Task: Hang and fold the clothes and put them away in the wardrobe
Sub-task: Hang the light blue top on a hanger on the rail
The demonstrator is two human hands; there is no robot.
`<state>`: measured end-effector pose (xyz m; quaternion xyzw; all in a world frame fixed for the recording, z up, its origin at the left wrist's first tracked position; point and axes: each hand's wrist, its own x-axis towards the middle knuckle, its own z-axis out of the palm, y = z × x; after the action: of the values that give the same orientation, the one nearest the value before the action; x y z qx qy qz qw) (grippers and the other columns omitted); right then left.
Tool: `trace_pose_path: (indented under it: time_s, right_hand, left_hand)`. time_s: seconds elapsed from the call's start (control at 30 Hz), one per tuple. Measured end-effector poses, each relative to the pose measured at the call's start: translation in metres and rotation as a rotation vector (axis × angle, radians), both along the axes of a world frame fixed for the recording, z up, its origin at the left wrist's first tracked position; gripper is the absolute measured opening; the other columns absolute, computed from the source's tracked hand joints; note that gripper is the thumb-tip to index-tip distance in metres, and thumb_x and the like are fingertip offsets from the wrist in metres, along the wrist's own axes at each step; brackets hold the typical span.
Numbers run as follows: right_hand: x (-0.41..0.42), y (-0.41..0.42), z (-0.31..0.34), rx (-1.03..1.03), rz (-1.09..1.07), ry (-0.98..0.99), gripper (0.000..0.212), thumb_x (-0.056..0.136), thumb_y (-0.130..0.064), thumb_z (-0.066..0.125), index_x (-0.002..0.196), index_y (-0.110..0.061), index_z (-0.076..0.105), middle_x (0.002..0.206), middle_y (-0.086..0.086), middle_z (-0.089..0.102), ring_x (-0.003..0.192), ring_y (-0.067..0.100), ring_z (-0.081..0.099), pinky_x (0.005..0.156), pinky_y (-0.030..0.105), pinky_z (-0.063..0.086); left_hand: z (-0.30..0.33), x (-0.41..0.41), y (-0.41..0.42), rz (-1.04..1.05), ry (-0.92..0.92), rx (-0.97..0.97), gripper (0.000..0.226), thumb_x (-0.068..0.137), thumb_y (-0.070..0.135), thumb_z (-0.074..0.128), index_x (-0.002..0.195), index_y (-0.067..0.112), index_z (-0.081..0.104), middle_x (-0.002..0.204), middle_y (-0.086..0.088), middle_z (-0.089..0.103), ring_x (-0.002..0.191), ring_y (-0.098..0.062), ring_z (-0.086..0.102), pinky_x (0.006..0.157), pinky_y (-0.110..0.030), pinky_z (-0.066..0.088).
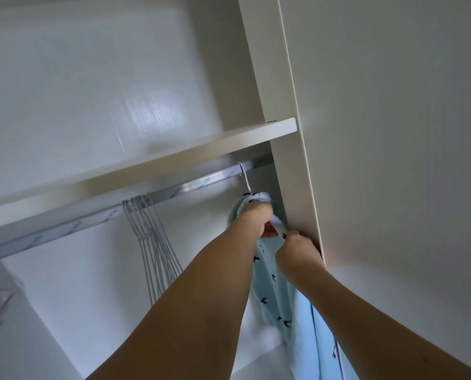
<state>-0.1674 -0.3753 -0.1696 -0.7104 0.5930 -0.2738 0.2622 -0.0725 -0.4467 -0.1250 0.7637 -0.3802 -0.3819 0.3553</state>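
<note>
A light blue garment (275,292) with small dark bird prints hangs from a white hanger (244,175) hooked over the metal rail (146,200) at the right end of the wardrobe. My left hand (252,218) is closed on the garment's collar just under the hook. My right hand (294,249) pinches the fabric beside it, close to the wardrobe's right side panel. The hanger's shoulders are hidden inside the cloth.
Several empty grey wire hangers (152,242) hang bunched on the rail to the left. A white shelf (174,157) runs just above the rail. The right side panel (294,174) and a door (393,133) stand close to my right hand.
</note>
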Motion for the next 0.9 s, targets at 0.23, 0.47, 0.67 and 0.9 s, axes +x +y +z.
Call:
trace_pose_path:
  time_s: [0.23, 0.47, 0.67, 0.9]
  right_hand:
    - [-0.001, 0.009, 0.011, 0.0, 0.046, -0.09, 0.038, 0.087, -0.004, 0.043, 0.124, -0.004, 0.046, 0.121, 0.014, 0.055, 0.107, 0.029, 0.056, 0.087, 0.031, 0.047]
    - [-0.03, 0.05, 0.043, 0.041, 0.147, -0.119, 0.043, 0.09, -0.008, 0.046, 0.133, -0.009, 0.041, 0.128, 0.011, 0.05, 0.101, 0.022, 0.055, 0.078, 0.027, 0.046]
    - [-0.096, 0.107, 0.055, 0.151, 0.138, 0.023, 0.053, 0.093, -0.015, 0.049, 0.144, -0.011, 0.033, 0.144, 0.007, 0.04, 0.126, 0.023, 0.045, 0.094, 0.026, 0.04]
    - [-0.143, 0.154, 0.037, 0.185, 0.051, 0.075, 0.054, 0.09, -0.017, 0.052, 0.142, -0.014, 0.038, 0.146, 0.005, 0.042, 0.134, 0.02, 0.039, 0.108, 0.024, 0.029]
  left_hand:
    - [0.018, 0.004, 0.03, 0.053, -0.16, 0.032, 0.039, 0.097, 0.03, 0.04, 0.084, -0.004, 0.055, 0.083, -0.017, 0.066, 0.074, -0.032, 0.067, 0.078, -0.041, 0.059]
    - [0.051, 0.015, 0.093, -0.191, -0.749, -0.128, 0.033, 0.099, 0.019, 0.041, 0.126, 0.007, 0.054, 0.107, -0.013, 0.061, 0.085, -0.023, 0.059, 0.065, -0.023, 0.047]
    - [0.045, 0.003, 0.187, -0.514, -1.115, -0.214, 0.037, 0.101, 0.029, 0.037, 0.134, 0.012, 0.044, 0.127, -0.007, 0.055, 0.108, -0.023, 0.057, 0.091, -0.034, 0.049]
    - [0.003, -0.028, 0.224, -0.578, -1.056, -0.381, 0.038, 0.099, 0.029, 0.04, 0.132, 0.01, 0.045, 0.128, -0.006, 0.054, 0.112, -0.024, 0.054, 0.095, -0.032, 0.045]
